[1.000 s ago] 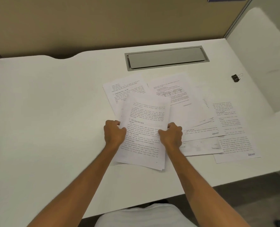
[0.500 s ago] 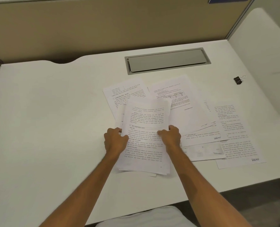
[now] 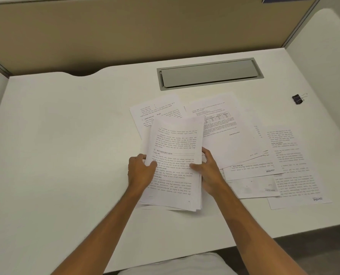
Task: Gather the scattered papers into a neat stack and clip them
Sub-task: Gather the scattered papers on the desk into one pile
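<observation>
A small stack of printed white sheets [image 3: 175, 143] stands tilted with its lower edge on the white desk [image 3: 65, 155]. My left hand [image 3: 140, 171] grips its left edge and my right hand [image 3: 208, 172] grips its right edge, thumbs on the top page. Loose printed sheets lie behind and to the right: one at the back left [image 3: 155, 110], one with a table [image 3: 224, 128], overlapping sheets [image 3: 250, 175] and one at the far right [image 3: 296, 165]. A black binder clip [image 3: 298, 98] lies apart near the desk's right edge.
A grey cable-tray lid [image 3: 208, 73] is set into the desk behind the papers. A tan partition [image 3: 145, 30] stands at the back and a white side panel [image 3: 324, 66] on the right. The desk's front edge runs close to my body.
Both hands have squared the sheets between them; the stack's edges line up more closely than a second ago and it stands a little more upright.
</observation>
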Demonstrator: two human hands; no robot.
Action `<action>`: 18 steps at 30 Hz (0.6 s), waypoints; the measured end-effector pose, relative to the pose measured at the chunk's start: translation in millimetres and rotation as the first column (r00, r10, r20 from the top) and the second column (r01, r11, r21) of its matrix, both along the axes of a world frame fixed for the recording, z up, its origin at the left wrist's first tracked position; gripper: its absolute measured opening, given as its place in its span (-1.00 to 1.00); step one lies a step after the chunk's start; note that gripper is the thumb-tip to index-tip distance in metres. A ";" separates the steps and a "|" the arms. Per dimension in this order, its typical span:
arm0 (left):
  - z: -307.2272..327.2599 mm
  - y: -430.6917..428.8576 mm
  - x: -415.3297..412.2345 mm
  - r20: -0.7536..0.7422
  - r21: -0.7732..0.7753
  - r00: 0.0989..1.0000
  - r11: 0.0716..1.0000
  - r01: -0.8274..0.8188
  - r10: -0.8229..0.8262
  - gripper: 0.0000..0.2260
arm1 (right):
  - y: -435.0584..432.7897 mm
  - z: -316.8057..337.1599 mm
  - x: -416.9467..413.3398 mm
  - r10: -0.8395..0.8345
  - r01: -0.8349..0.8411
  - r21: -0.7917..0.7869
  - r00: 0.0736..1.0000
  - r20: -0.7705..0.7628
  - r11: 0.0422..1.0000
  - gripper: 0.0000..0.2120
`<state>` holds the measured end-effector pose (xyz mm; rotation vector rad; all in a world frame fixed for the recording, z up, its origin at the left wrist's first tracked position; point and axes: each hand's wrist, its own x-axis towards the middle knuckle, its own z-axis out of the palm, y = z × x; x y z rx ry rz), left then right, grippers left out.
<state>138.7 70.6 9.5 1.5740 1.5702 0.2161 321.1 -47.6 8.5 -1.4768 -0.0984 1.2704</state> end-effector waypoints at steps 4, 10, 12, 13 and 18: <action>-2.9 3.2 -8.4 0.074 -0.044 0.997 0.999 -0.010 0.013 -0.79 | 5.0 1.9 0.8 0.119 -0.108 -0.066 0.972 0.205 0.992 -0.38; 1.2 15.5 -18.8 0.125 -0.043 0.973 0.981 -0.188 0.192 -0.40 | 22.0 15.7 20.5 0.153 -0.172 0.079 0.967 0.204 0.982 -0.38; 5.5 23.7 -17.6 0.155 -0.154 0.955 0.961 -0.230 0.253 -0.33 | 30.8 19.6 27.9 0.180 -0.203 0.114 0.966 0.187 0.972 -0.38; 6.7 28.4 -16.8 0.198 -0.222 0.941 0.947 -0.231 0.275 -0.37 | 35.9 20.9 32.0 0.199 -0.224 0.121 0.962 0.189 0.967 -0.38; 10.9 45.8 -1.8 0.325 -0.333 0.885 0.916 -0.223 0.333 -0.82 | 66.2 23.9 56.0 0.264 -0.289 0.064 0.929 0.259 0.955 -0.47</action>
